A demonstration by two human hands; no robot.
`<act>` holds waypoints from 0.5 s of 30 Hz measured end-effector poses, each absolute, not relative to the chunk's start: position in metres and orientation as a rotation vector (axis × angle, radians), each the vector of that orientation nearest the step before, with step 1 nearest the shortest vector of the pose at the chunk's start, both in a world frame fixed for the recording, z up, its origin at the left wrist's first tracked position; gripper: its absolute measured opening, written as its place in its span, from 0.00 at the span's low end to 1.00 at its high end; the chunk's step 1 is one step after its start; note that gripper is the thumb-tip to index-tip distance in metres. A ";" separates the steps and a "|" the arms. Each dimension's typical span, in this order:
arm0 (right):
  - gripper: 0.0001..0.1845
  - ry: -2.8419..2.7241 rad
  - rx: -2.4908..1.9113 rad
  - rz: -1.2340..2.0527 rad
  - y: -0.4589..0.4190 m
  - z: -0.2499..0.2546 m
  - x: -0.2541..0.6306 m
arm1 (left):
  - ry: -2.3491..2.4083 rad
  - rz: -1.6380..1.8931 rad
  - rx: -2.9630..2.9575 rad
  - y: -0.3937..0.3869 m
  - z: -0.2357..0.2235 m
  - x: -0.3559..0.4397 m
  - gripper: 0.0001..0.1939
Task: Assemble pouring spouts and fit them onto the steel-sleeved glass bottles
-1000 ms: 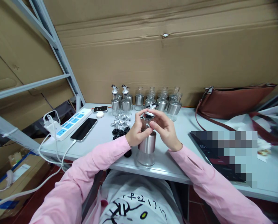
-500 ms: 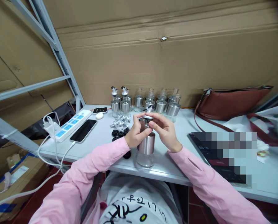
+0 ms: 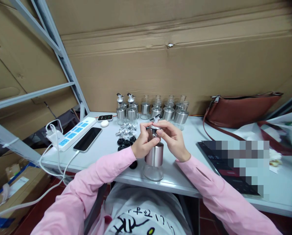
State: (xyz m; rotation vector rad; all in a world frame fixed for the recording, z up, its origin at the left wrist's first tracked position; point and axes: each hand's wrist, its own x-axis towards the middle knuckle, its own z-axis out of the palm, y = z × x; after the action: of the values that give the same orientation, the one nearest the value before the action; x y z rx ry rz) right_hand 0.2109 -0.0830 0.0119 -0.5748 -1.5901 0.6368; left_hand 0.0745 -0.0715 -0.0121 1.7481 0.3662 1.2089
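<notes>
A glass bottle with a steel sleeve (image 3: 154, 156) stands upright near the table's front edge. On its neck sits a silver pourer spout (image 3: 156, 121) with a black flap. From the left, my left hand (image 3: 145, 141) is closed round the bottle's neck just under the spout. Across from it, my right hand (image 3: 172, 137) grips the spout's rim, its fingers over the top and its thumb against the neck. Left of my hands lie a pile of silver pourer spouts (image 3: 126, 131) and several black stoppers (image 3: 126, 143), partly behind my left wrist.
Several steel-sleeved bottles (image 3: 168, 113) line the back, two with spouts (image 3: 130, 98). A power strip (image 3: 77, 132), a phone (image 3: 87, 139), a small timer (image 3: 105, 117) and a white round case (image 3: 104, 124) are left. A tablet (image 3: 219, 163) and brown bag (image 3: 243, 111) are right.
Both hands keep their hold at the bottle's neck and spout, with only slight finger movement. The whole view has shifted a little; the bottle stays upright in place.
</notes>
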 end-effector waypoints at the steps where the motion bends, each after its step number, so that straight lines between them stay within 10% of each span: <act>1: 0.09 -1.598 -0.573 0.643 -0.083 0.011 0.211 | 0.364 1.212 1.735 -0.072 -0.013 0.075 0.26; 15: 0.20 -1.224 -0.569 0.699 -0.065 0.009 0.224 | 0.714 1.713 2.064 -0.024 0.055 0.074 0.27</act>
State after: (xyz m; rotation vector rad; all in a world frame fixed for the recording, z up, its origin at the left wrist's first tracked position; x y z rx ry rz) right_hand 0.2243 -0.0654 0.0091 -0.5695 -1.2242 0.6991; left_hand 0.0744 -0.0236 0.0548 2.0641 0.7144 1.7127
